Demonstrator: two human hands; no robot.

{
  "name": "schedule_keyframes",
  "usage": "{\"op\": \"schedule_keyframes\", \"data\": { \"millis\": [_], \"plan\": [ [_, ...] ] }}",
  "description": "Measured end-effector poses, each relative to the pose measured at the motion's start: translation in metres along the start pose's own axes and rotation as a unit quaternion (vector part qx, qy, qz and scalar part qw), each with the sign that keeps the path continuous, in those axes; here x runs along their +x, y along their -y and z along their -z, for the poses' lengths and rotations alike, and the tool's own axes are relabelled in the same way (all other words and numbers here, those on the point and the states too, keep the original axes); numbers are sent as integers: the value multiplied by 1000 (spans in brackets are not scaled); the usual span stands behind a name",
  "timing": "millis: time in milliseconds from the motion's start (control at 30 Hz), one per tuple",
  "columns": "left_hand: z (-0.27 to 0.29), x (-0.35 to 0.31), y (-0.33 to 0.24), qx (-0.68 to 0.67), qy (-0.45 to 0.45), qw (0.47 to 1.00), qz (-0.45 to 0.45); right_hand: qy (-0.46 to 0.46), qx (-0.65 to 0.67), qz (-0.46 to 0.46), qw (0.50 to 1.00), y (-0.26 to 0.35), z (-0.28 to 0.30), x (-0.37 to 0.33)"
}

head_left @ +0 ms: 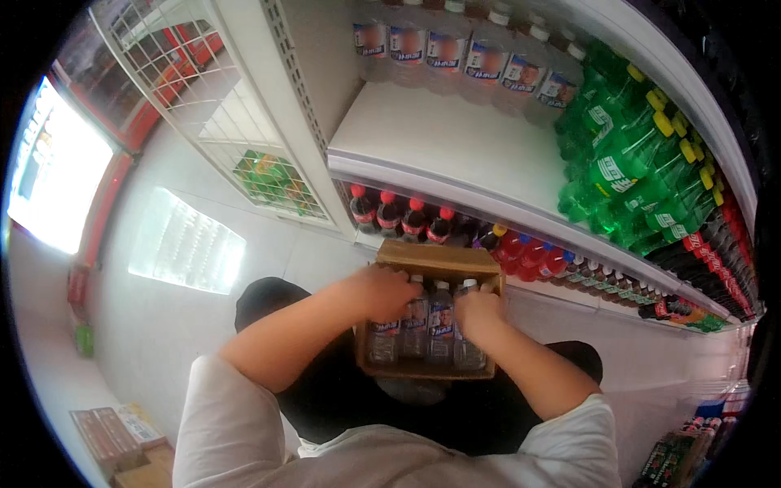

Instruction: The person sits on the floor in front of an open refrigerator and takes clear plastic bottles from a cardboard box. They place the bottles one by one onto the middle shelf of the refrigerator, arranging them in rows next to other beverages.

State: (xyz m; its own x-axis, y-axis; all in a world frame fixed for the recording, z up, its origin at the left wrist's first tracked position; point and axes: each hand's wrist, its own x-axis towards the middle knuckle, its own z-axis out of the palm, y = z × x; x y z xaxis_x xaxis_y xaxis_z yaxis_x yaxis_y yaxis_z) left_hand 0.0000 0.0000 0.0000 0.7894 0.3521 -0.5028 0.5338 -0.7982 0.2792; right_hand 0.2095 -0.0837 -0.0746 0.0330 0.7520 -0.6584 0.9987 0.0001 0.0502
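Observation:
An open cardboard box [439,257] rests in front of my lap. In it stand several clear plastic bottles [440,325] with white caps and blue-and-white labels. My left hand [382,293] is at the box's left side, its fingers curled round the top of the leftmost bottle [384,346]; that bottle's cap is hidden under the hand. At the right end of the row, my right hand [479,311] closes around the upper part of another clear bottle [468,351], whose white cap shows by the fingers. Both bottles are still inside the box.
Similar clear bottles [443,50] line the back of the white shelf [423,134] ahead. Green bottles [622,167] with yellow caps stand at its right. Below are dark bottles [413,220] with red caps and red drinks [529,256]. A wire rack [183,89] rises at left.

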Motion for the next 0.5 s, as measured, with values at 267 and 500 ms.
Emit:
{"op": "schedule_keyframes", "data": {
  "millis": [267, 500],
  "plan": [
    [17, 7, -19, 26, -234, 968, -84, 36, -49, 79, 995, -2, 65, -43],
    [63, 0, -9, -72, -619, 781, -45, -520, 181, 125, 825, -49, 108, -67]
  ]
}}
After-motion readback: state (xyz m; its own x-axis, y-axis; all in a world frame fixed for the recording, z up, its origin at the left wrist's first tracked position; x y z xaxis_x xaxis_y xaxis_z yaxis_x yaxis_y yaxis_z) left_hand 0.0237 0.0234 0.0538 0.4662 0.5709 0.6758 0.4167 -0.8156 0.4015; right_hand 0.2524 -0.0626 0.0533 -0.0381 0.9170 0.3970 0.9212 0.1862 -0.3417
